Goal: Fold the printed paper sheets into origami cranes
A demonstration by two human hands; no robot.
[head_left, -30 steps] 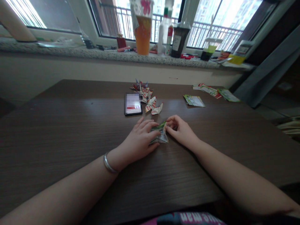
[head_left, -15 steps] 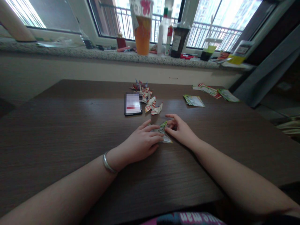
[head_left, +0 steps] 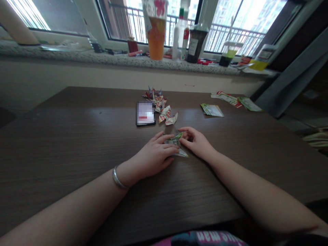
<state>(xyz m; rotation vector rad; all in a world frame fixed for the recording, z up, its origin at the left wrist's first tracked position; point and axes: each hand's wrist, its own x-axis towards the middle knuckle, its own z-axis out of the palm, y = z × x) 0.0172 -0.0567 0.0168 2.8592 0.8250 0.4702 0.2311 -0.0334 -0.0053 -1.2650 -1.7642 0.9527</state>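
Observation:
A folded piece of green-and-white printed paper [head_left: 182,152] lies on the dark wooden table [head_left: 77,150] between my hands. My left hand [head_left: 160,152] rests over its left part with the fingers spread and pressing it down, so much of the paper is hidden. At its upper right corner, my right hand [head_left: 193,140] pinches the paper's edge between thumb and fingers. Just beyond my hands stand several folded paper pieces [head_left: 164,114], cream with red print, in a row running back. Left of them lies a phone-like device [head_left: 145,113] with a blurred screen.
A small stack of green-and-white papers [head_left: 212,110] lies to the right. Farther back are red-and-white strips [head_left: 229,99] and another green sheet [head_left: 249,104]. On the stone windowsill [head_left: 110,59] stand an orange drink cup [head_left: 155,39], a dark bottle [head_left: 196,44] and other containers.
My right hand has shifted slightly left, bringing the paper's upper corner over with it. The left hand stays nearly in place.

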